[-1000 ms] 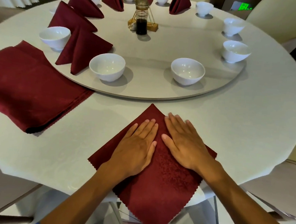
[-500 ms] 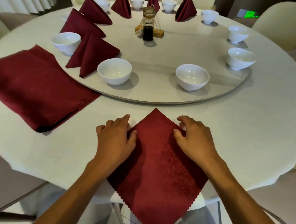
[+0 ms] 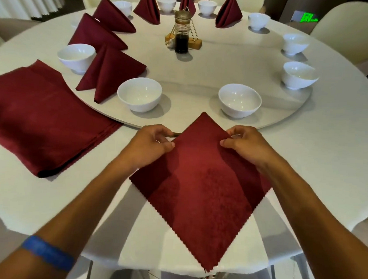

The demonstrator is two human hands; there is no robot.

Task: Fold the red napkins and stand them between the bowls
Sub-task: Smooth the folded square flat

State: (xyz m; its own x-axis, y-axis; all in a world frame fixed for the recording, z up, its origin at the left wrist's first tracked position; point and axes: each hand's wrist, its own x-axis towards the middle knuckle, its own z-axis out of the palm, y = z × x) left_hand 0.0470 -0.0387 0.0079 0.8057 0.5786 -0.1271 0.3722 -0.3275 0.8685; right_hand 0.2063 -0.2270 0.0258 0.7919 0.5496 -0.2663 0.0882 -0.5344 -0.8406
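Red napkin (image 3: 200, 183) lying as a diamond on the desk (image 3: 326, 168), pinched at both upper edges.

The left hand (image 3: 150, 146) pinches the napkin's upper-left edge between thumb and curled fingers; the right hand (image 3: 245, 145) pinches the upper-right edge the same way. The napkin's far corner points toward the gap between two near bowls, the left bowl (image 3: 139, 96) and the right bowl (image 3: 239, 99), which sit on the round turntable (image 3: 203, 72); its near corner hangs over the desk's edge. A stack of flat red napkins (image 3: 41, 121) lies to the left on the desk. Folded napkins (image 3: 110, 71) stand between bowls along the turntable's left and far side, around a dark sauce bottle (image 3: 181, 35).
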